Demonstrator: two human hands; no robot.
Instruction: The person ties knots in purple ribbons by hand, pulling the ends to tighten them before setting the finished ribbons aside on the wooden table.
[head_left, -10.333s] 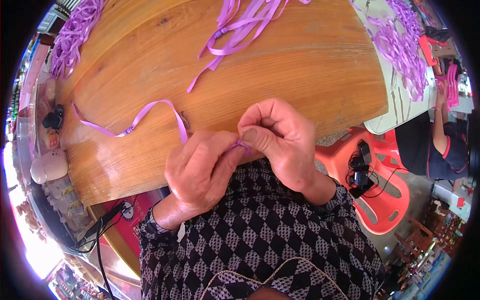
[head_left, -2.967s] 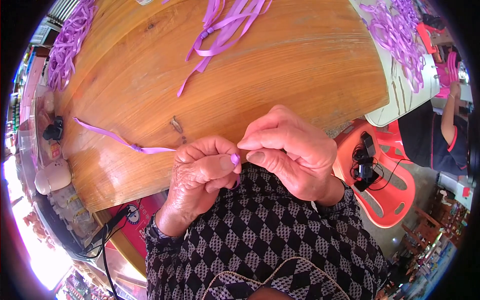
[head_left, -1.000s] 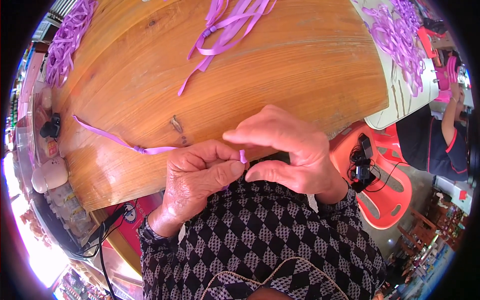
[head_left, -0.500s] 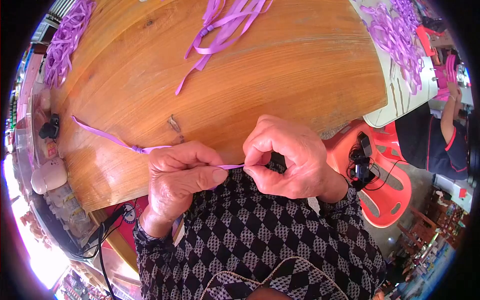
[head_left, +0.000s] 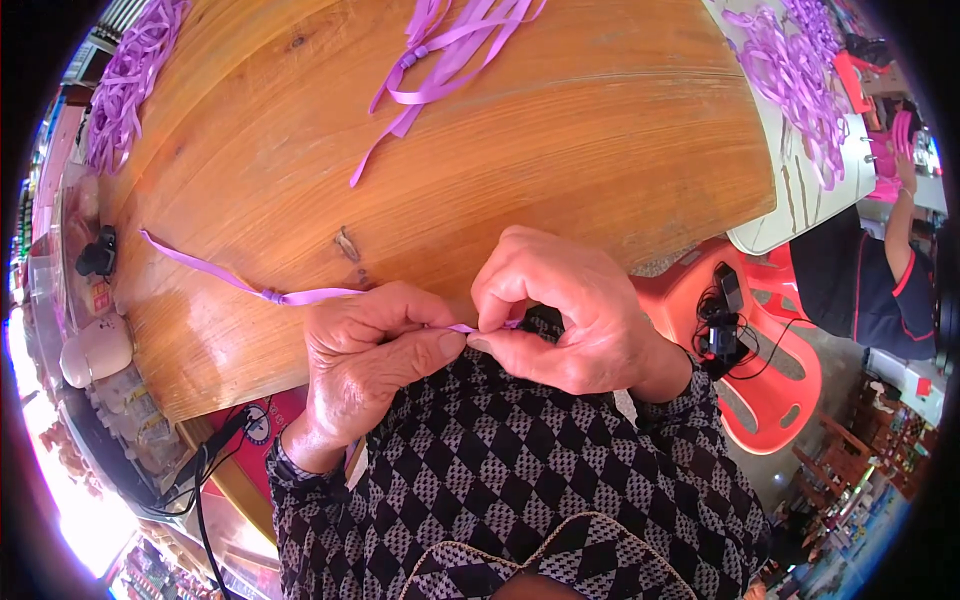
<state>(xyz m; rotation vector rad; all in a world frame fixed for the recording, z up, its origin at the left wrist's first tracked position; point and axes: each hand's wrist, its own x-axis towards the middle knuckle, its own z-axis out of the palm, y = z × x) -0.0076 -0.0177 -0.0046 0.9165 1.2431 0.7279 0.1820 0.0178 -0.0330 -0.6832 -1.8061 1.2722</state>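
Observation:
A thin purple ribbon (head_left: 205, 266) with a small knot partway along runs over the table's near edge into my left hand (head_left: 375, 345), whose thumb and fingers pinch it. My right hand (head_left: 570, 315) pinches the same ribbon close beside the left thumb, leaving only a short stretch between the two hands. A bit of the ribbon pokes out past the right fingertips. Whatever lies inside the fingers is hidden.
The wooden table (head_left: 600, 130) carries a bunch of knotted purple ribbons (head_left: 455, 60) and a ribbon heap (head_left: 130, 90) at the far left. More ribbons (head_left: 790, 80) lie on a white surface at right. A red plastic chair (head_left: 780, 370) holds black cables; another person (head_left: 865, 280) is beyond.
My right hand has moved slightly left, toward my left hand, so less ribbon shows between them. A short ribbon end now shows past the right fingertips.

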